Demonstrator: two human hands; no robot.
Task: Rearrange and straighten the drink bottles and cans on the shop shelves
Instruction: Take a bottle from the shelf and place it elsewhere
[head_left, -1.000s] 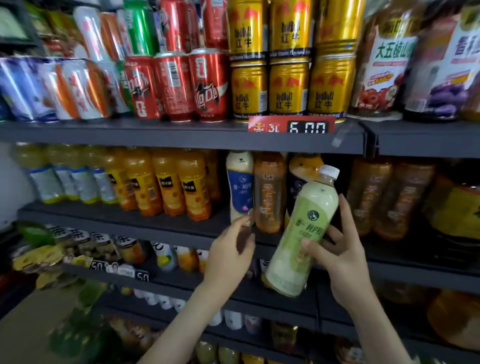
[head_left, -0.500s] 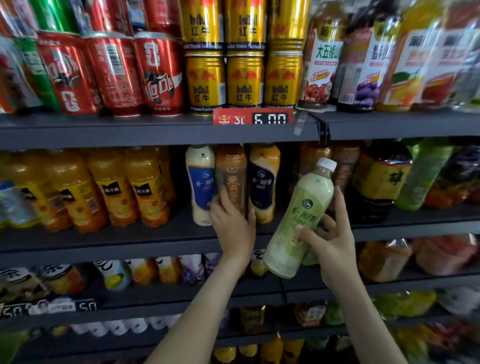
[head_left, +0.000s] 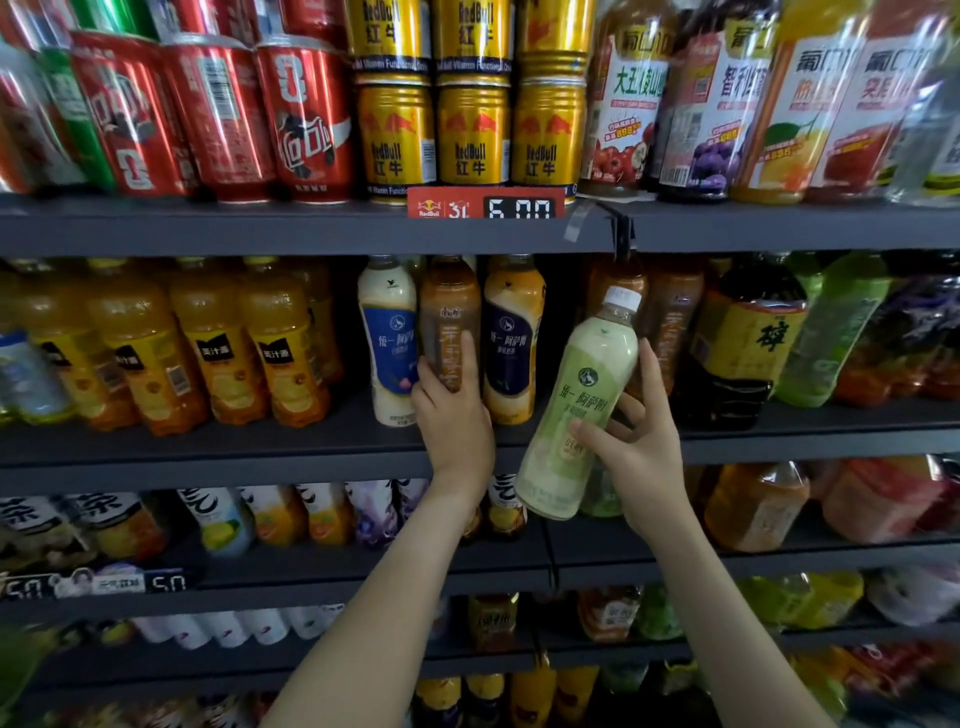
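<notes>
My right hand grips a pale green milk-tea bottle with a white cap, tilted and held in front of the second shelf. My left hand wraps around the lower part of a brown tea bottle that stands upright on that shelf. The brown bottle is flanked by a white bottle with a blue label on its left and a tan bottle with a dark navy label on its right.
Orange juice bottles fill the second shelf's left side; large dark and green tea bottles stand to the right. Red cola cans, gold Red Bull cans and a red price tag occupy the top shelf. Lower shelves hold more bottles.
My left hand rose from the shelf edge to the brown bottle and closed round it. The view shifted right and closer. The green bottle stays in my right hand.
</notes>
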